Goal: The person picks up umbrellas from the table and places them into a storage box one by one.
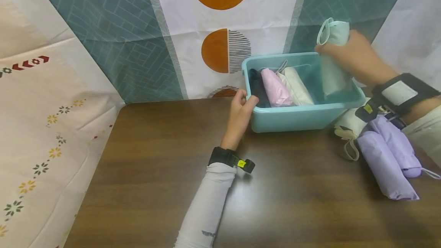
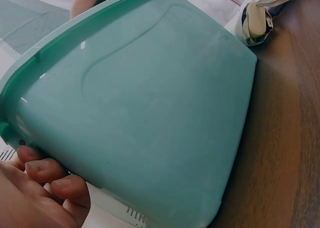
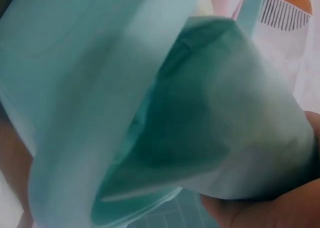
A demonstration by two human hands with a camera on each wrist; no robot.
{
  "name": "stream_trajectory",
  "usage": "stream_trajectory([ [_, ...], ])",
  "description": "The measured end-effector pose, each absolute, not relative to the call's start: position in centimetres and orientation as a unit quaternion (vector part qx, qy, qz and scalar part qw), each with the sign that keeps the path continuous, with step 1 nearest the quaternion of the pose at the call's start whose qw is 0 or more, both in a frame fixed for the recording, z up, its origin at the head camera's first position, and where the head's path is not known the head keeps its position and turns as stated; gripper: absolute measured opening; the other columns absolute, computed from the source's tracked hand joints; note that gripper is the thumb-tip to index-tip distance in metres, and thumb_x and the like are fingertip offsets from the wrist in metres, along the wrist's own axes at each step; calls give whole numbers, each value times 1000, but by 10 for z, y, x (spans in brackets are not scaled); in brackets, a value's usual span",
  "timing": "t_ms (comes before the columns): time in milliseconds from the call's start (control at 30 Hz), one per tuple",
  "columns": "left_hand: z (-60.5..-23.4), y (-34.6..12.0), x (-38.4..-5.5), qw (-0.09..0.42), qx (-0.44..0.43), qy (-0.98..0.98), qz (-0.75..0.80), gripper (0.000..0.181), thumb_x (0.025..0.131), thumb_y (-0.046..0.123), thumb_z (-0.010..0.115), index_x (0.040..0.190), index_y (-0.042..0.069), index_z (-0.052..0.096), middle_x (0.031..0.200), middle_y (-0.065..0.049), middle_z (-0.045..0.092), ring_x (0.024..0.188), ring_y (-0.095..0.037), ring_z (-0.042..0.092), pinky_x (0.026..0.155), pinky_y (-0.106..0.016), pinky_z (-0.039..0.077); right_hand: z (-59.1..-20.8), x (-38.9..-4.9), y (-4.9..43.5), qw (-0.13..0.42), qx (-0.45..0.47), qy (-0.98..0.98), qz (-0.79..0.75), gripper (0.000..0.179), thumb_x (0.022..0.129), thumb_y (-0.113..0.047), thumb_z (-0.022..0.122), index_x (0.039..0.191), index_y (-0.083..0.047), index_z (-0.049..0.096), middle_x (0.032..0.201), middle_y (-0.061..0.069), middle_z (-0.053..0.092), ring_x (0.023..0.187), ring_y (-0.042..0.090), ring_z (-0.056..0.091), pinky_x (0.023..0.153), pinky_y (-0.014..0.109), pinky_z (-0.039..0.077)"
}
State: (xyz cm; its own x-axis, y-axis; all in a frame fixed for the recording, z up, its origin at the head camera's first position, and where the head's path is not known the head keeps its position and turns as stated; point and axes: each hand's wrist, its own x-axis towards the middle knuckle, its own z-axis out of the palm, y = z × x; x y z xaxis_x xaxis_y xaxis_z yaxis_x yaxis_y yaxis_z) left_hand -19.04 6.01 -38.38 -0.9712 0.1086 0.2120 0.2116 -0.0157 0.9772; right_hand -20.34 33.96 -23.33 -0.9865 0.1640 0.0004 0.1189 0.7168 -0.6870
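My left hand [image 1: 238, 116] grips the near left corner of a light teal plastic bin [image 1: 287, 121], thumb over the rim; the left wrist view shows its fingers [image 2: 70, 187] curled against the bin's wall. My right hand [image 1: 361, 56] holds a mint-green folded umbrella [image 1: 333, 74] upright, with its wrist loop at the top and its lower end inside the right part of the bin. Within the bin's left half lie a black folded umbrella [image 1: 258, 89], a pink one [image 1: 276, 88] and a cream one [image 1: 298, 86], side by side.
Right of the bin, two lavender folded umbrellas [image 1: 382, 167] and a cream one [image 1: 349, 123] with a strap lie on the brown wooden table [image 1: 155, 175]. Patterned cloth [image 1: 138, 41] hangs behind the bin, and pale flowered cloth [image 1: 62, 125] covers the left side.
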Motion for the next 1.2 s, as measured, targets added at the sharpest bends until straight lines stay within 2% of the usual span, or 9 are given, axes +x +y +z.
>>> stream_trajectory([
  [167, -382, 60, -190, 39, -117, -702, -702, 21, 86, 30, 53, 94, 12, 46, 74, -8, 43, 66, -22, 45, 59, -30, 37, -238, -204, 333, -32, -48, -924, 379, 60, 88, -58, 59, 110, -3, 45, 96, 15, 54, 69, 22, 61, 60, 43, 52],
  [367, -382, 60, -190, 33, -114, -702, -702, 21, 87, 30, 53, 95, 12, 47, 74, -9, 45, 70, -32, 48, 59, -31, 38, -247, -204, 336, -104, -40, -944, 310, 68, 89, -62, 54, 103, 3, 41, 91, 15, 44, 70, 21, 52, 59, 38, 48],
  [500, -381, 59, -190, 34, -113, -702, -703, 20, 87, 30, 52, 95, 12, 47, 75, -9, 45, 70, -31, 48, 60, -31, 38, -250, -205, 337, -116, -38, -953, 278, 76, 89, -61, 54, 108, 10, 36, 96, 19, 37, 76, 27, 47, 59, 37, 46],
  [567, -381, 59, -189, 34, -112, -703, -701, 20, 87, 30, 52, 95, 12, 47, 75, -9, 45, 69, -28, 48, 60, -31, 39, -251, -205, 338, -135, -41, -952, 272, 87, 90, -59, 54, 120, 18, 26, 104, 23, 32, 85, 32, 45, 63, 37, 46],
  [667, -381, 59, -189, 34, -112, -705, -699, 20, 87, 30, 52, 95, 12, 47, 76, -9, 45, 69, -24, 47, 61, -31, 39, -252, -203, 336, -153, -39, -952, 263, 96, 91, -56, 53, 129, 23, 15, 109, 26, 30, 91, 35, 42, 66, 38, 45],
  [733, -381, 59, -188, 32, -111, -706, -698, 21, 87, 30, 52, 95, 12, 47, 77, -9, 46, 69, -23, 48, 61, -31, 39, -254, -202, 335, -148, -28, -953, 263, 92, 91, -54, 55, 130, 22, 19, 109, 26, 33, 91, 35, 44, 66, 38, 45],
  [767, -381, 59, -188, 32, -111, -706, -699, 21, 88, 31, 53, 95, 12, 47, 77, -9, 46, 69, -23, 48, 61, -31, 40, -254, -201, 334, -138, -20, -955, 263, 85, 91, -53, 56, 127, 19, 27, 105, 24, 37, 88, 33, 46, 64, 37, 45],
  [900, -381, 60, -187, 30, -109, -705, -700, 21, 87, 31, 53, 95, 13, 47, 77, -9, 46, 70, -23, 48, 62, -32, 40, -255, -198, 330, -107, 3, -960, 257, 56, 89, -50, 62, 104, 1, 46, 89, 13, 47, 75, 24, 49, 59, 37, 43],
  [1200, -382, 61, -186, 32, -110, -704, -701, 20, 86, 31, 53, 94, 13, 47, 75, -8, 45, 68, -21, 47, 62, -31, 39, -252, -193, 323, -117, 41, -957, 262, 47, 90, -37, 64, 110, 1, 45, 89, 14, 49, 74, 24, 50, 58, 37, 43],
])
